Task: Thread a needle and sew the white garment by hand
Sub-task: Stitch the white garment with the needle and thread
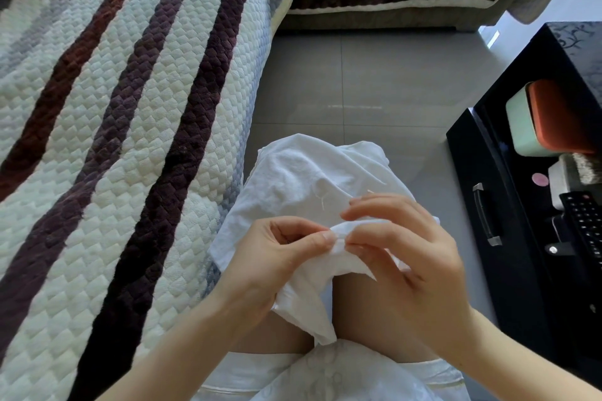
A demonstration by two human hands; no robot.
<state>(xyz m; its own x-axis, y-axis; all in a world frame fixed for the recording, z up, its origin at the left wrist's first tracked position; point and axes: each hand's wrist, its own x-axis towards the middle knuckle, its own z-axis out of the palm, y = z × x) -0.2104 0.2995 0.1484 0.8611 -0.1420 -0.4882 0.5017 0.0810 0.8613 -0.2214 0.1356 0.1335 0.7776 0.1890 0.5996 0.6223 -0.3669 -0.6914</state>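
Left hand (280, 257) and right hand (407, 257): I have each pinching 1 fold of the white garment (293, 185) between thumb and forefinger, tips almost meeting, likely to keep the seam taut for stitching. The remaining cloth spreads beyond the grip. 1 thread end (322, 202) lies just above. Needle: I cannot tell.

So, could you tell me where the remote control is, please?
Head view, far right: the remote control lies on the black table, just below the white object.
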